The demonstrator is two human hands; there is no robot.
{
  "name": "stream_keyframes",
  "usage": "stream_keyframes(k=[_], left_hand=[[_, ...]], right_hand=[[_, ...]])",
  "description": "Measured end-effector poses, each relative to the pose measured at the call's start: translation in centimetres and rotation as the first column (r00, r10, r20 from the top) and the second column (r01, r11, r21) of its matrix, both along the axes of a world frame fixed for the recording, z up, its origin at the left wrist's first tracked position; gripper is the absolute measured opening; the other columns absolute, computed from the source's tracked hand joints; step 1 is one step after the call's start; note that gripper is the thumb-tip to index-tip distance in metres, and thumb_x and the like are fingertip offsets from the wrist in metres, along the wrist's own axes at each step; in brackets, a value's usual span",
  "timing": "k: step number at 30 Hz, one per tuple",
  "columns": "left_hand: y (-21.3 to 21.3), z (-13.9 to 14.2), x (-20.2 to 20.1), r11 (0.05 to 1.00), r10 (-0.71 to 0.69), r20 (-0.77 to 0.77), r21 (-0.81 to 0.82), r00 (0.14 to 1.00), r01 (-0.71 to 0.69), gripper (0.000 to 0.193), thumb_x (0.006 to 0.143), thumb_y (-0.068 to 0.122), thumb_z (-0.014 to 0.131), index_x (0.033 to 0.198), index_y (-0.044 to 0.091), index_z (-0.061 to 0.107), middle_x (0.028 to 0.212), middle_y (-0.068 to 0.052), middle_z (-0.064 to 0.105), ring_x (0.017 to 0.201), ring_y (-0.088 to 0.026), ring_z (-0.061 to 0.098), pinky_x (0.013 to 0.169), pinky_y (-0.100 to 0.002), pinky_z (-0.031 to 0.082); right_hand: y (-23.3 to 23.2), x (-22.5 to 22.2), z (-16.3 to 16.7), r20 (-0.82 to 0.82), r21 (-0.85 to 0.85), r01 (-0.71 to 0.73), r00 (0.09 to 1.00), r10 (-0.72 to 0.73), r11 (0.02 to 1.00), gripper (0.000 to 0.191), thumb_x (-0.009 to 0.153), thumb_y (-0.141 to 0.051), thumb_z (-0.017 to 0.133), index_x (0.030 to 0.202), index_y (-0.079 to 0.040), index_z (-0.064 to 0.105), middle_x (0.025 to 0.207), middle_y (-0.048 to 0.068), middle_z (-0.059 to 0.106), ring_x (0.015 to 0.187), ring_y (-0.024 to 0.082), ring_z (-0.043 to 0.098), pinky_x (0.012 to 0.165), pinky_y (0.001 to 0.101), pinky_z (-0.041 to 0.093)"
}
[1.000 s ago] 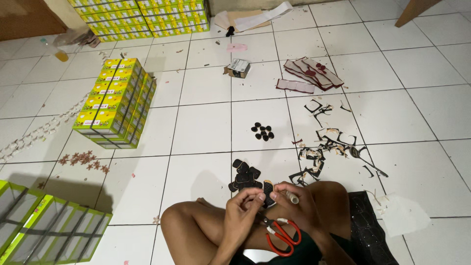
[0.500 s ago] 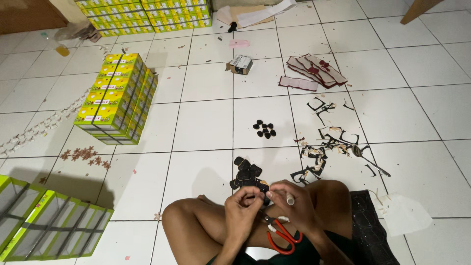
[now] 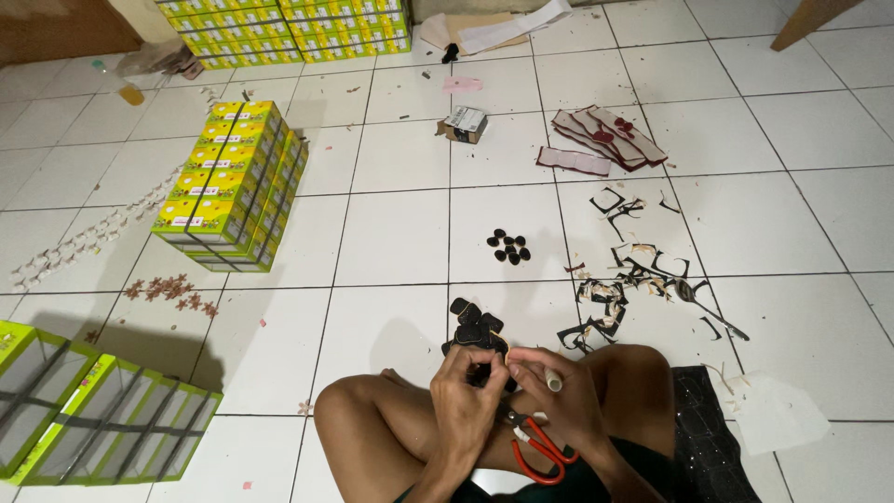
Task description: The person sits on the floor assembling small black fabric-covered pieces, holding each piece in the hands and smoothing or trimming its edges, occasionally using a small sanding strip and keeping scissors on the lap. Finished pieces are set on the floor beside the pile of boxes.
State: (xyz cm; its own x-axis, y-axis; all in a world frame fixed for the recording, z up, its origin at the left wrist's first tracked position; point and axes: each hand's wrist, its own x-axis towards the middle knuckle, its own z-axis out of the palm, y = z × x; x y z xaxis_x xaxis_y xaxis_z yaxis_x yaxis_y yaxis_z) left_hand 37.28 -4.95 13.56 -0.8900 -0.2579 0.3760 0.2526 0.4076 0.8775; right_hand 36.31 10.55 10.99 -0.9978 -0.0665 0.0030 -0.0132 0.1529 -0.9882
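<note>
**Black cut-outs pinched between both hands over crossed legs**

Black small piece point(image 3: 486, 373) sits between the two hands, just above the knees, partly hidden by fingers. Left hand point(image 3: 468, 399) curled in, fingertips narrow and pinching the piece, wrist bent up from the lap. Right hand point(image 3: 562, 401) also curled, fingers closed toward the same piece, with a small pale cylinder point(image 3: 553, 380) held in them; exact grip on the piece hard to tell. Red-handled scissors point(image 3: 538, 445) lie on the lap just below the right hand, touching or nearly touching the wrist.

Pile of black shapes point(image 3: 473, 326) on the floor just beyond the fingertips. Smaller cluster of black pieces point(image 3: 508, 246) further out, apart from the pile. Black offcut scraps point(image 3: 633, 279) spread to the right front. Dark cloth point(image 3: 708, 438) beside the right leg. Stack of yellow-green boxes point(image 3: 233, 186) well to the left, open white tile point(image 3: 391, 233) between it and the hands. Flattened green cartons point(image 3: 93, 410) at the left edge, near the left knee.
</note>
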Motion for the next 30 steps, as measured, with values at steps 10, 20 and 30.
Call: stream_keyframes(k=[10,20,30], left_hand=[[-0.8,0.5,-0.1,0.991,-0.135,0.103,0.023,0.986,0.133,0.011,0.080,0.005,0.080,0.089,-0.002,0.077,0.083,-0.011,0.076,0.074,-0.019,0.075,0.068,-0.031,0.059],[-2.1,-1.9,-1.2,0.859,-0.409,0.246,0.429,0.879,0.280,0.010,0.087,-0.001,0.076,0.096,-0.006,0.073,0.091,-0.007,0.077,0.084,-0.010,0.073,0.077,-0.023,0.061],[-1.4,-1.0,-1.2,0.931,-0.309,0.284,0.288,0.908,0.226,0.016,0.086,-0.005,0.073,0.102,-0.008,0.073,0.089,-0.005,0.070,0.081,-0.013,0.072,0.069,-0.023,0.058]], right_hand=[[1.1,-1.4,-1.8,0.058,-0.032,-0.081,0.995,0.082,0.996,0.022,0.091,-0.014,0.075,0.103,0.004,0.077,0.080,0.004,0.074,0.078,0.006,0.063,0.070,0.0238,0.052],[2.0,-3.1,-3.2,-0.019,-0.209,-0.249,0.968,0.251,0.946,0.023,0.091,-0.009,0.072,0.109,0.005,0.072,0.095,0.007,0.076,0.094,0.013,0.071,0.086,0.0284,0.058],[1.0,-3.5,-4.3,0.213,-0.309,-0.039,0.971,0.110,0.950,0.028,0.092,-0.014,0.076,0.112,0.006,0.074,0.084,0.006,0.068,0.074,0.010,0.056,0.067,0.0260,0.046]])
